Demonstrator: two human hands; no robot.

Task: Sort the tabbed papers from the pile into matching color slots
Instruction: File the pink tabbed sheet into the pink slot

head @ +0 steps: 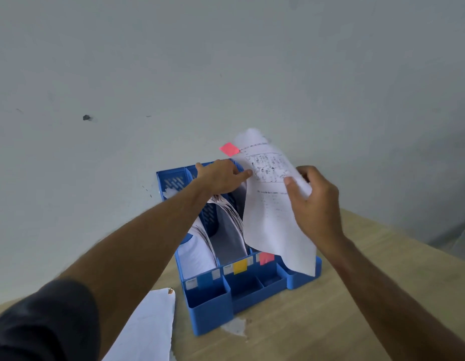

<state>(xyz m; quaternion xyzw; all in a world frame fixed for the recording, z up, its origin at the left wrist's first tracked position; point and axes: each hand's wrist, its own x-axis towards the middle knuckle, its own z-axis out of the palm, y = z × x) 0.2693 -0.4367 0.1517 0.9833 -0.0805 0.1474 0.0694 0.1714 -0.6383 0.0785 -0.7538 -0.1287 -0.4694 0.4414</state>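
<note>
- Right hand (314,201) grips one printed sheet (274,212) with pink tab (229,148), held above the rightmost slot of the blue organizer (252,285).
- Left hand (222,178), fingers extended, rests on papers in the slots.
- Three slots; two colour labels visible: yellow (240,267), pink (266,257).
- One paper pile (145,332) on table (317,321), lower left.

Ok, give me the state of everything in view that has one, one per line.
Sheet with pink tab: held up over the organizer, bent, not yet in a slot.
Right hand: grip pinching the sheet's right edge.
Left hand: at the organizer's top, fingertip touching the sheet.
Blue organizer: upright on the table, slots holding papers.
Yellow-label slot: holds papers.
Pink-label slot: mostly hidden by the sheet.
Pile: lying flat, papers left.
</note>
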